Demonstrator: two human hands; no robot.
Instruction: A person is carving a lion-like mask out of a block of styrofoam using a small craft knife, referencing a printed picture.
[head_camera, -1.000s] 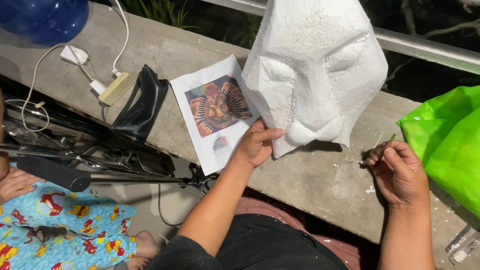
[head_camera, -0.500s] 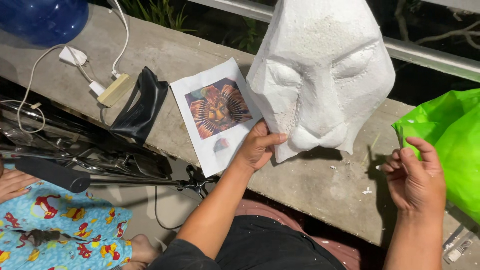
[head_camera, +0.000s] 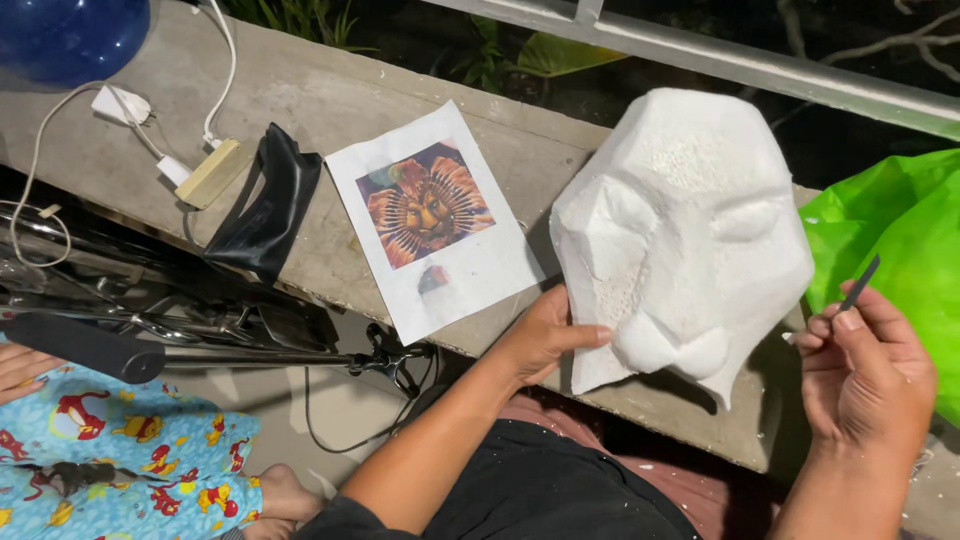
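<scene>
**Foam mask held at ledge front edge**

Left hand (head_camera: 545, 335) grips the white foam mask (head_camera: 685, 235) at its lower left side, thumb across the front. Right hand (head_camera: 865, 375) pinches a thin dark blade (head_camera: 858, 284) between thumb and fingers, just right of the mask. The mask stands tilted over the front edge of the concrete ledge (head_camera: 330, 100). A printed reference picture (head_camera: 432, 215) lies to its left; a green plastic bag (head_camera: 905, 235) lies toward the ledge's right end

One head-worn camera looks steeply down, close over the concrete ledge (head_camera: 330, 100) and the person's lap.
</scene>
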